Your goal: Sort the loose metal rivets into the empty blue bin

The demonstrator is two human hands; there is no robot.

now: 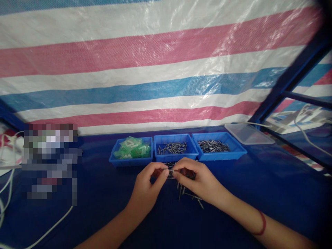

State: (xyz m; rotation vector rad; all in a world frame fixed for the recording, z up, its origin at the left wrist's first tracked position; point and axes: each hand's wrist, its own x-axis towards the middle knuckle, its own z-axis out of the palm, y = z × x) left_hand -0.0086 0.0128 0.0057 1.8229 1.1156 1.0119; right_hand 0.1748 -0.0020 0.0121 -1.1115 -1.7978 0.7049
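My left hand (150,183) is closed in a pinch, thumb against forefinger, on one end of a thin, nail-like metal pin (170,170). From the other side my right hand (198,178) pinches the same small piece, so the fingertips of both hands nearly meet. Below and behind the right hand lie loose metal pins (184,191) on the blue tabletop, partly covered by the fingers. Just beyond the hands, the middle blue bin (176,157) holds similar pins (173,148). Blur hides the exact shape of the held piece.
To the left, a blue bin (129,162) contains green plastic packets (132,147). A right-hand blue bin (223,156) holds more metal pins (211,145). Behind it lies a clear plastic lid (249,134). White cables (54,226) run along the left; a striped sheet (145,83) hangs behind.
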